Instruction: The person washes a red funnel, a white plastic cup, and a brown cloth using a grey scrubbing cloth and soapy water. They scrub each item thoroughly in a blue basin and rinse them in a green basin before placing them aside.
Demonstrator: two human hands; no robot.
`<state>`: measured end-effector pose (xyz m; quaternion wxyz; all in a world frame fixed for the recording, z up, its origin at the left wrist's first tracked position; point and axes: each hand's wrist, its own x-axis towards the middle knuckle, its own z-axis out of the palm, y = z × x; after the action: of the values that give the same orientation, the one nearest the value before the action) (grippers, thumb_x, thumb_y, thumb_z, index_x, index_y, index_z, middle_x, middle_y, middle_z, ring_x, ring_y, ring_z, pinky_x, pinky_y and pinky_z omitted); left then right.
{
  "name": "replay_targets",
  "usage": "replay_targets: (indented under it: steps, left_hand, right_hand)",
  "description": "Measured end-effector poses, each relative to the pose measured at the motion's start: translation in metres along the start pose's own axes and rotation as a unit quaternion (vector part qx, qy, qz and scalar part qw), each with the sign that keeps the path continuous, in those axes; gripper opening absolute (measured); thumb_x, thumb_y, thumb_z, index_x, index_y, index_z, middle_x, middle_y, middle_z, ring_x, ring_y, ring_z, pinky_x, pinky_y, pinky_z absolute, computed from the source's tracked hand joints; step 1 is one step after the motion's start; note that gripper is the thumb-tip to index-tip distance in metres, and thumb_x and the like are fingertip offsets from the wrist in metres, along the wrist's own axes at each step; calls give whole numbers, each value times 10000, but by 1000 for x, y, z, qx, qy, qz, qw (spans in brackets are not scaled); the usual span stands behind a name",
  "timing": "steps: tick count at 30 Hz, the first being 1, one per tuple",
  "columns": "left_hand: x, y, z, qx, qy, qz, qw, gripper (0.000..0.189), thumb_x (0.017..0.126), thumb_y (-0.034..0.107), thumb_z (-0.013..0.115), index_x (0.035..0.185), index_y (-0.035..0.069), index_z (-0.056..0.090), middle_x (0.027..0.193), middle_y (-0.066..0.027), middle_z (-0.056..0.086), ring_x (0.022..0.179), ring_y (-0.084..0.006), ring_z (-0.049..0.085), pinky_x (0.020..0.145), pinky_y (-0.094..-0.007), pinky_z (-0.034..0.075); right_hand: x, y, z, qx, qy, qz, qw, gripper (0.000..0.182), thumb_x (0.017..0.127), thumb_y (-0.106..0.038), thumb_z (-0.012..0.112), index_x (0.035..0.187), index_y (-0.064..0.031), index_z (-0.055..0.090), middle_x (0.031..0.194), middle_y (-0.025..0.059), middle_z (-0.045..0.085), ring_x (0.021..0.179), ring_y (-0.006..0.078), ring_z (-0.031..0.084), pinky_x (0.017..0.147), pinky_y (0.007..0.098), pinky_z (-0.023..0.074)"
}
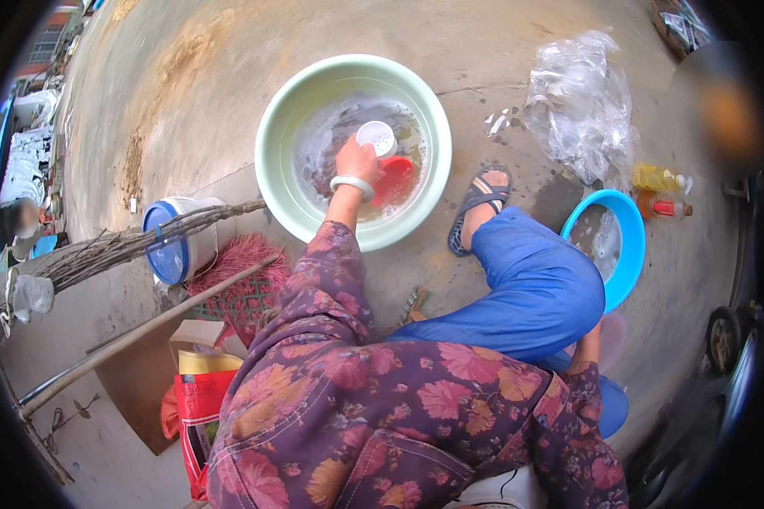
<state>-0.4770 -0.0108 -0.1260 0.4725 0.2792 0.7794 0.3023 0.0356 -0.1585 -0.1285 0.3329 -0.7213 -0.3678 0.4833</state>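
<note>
A large pale-green plastic basin of cloudy, sudsy water sits in front of me. My left hand, with a pale bangle at the wrist, reaches into it and grips a small white perforated plastic cup. Next to those fingers, a red plastic item lies in the water; its full shape is hidden. Beyond my blue-trousered knee, my right hand shows only in part. A translucent pink item is beside that hand, and whether the fingers hold it cannot be seen.
A blue basin with sudsy water stands right of my knee, near two bottles and crumpled clear plastic sheeting. At left are a lidded white bucket, a twig bundle, a wooden pole and a red bag.
</note>
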Motion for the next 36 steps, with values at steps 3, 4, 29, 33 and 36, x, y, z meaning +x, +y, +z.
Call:
replay_targets:
  steps: [3, 4, 29, 33, 36]
  left_hand:
    - [24, -35, 8, 182, 130, 124, 967, 385, 831, 137, 410, 1155, -42, 517, 923, -271, 637, 844, -397, 633, 764, -453, 500]
    - [31, -44, 8, 188, 144, 158, 959, 358, 827, 120, 402, 1116, -46, 532, 795, -228, 641, 684, -321, 640, 650, -404, 520]
    - [-38, 36, -39, 350, 87, 173, 917, 314, 786, 217, 463, 895, -17, 641, 896, -270, 624, 875, -431, 590, 807, -497, 454]
    - [-6, 2, -50, 441, 15, 68, 895, 334, 807, 231, 491, 1001, 9, 648, 969, -239, 637, 948, -387, 605, 846, -448, 468]
    - [26, -59, -53, 529, -65, -24, 846, 351, 818, 230, 518, 1093, 52, 645, 1080, -191, 632, 1033, -325, 604, 881, -393, 470]
  right_hand:
    - [7, 45, -32, 89, -14, 14, 996, 257, 875, -20, 526, 1123, 6, 586, 1012, 65, 631, 880, 126, 585, 777, 258, 486]
    - [10, 50, -35, 107, -19, 16, 994, 255, 881, -24, 515, 1124, 4, 588, 1015, 65, 631, 881, 125, 583, 780, 260, 486]
    - [71, -116, 27, -171, 107, -174, 964, 219, 920, -197, 558, 914, 4, 645, 825, 48, 631, 812, 115, 553, 756, 268, 446]
    - [69, -106, 23, -207, 27, -150, 966, 206, 921, -179, 552, 970, -2, 645, 875, 53, 649, 854, 116, 565, 781, 256, 445]
    - [78, -70, 13, -176, -14, -115, 977, 180, 909, -153, 563, 966, -6, 649, 868, 57, 657, 812, 106, 575, 725, 243, 456]
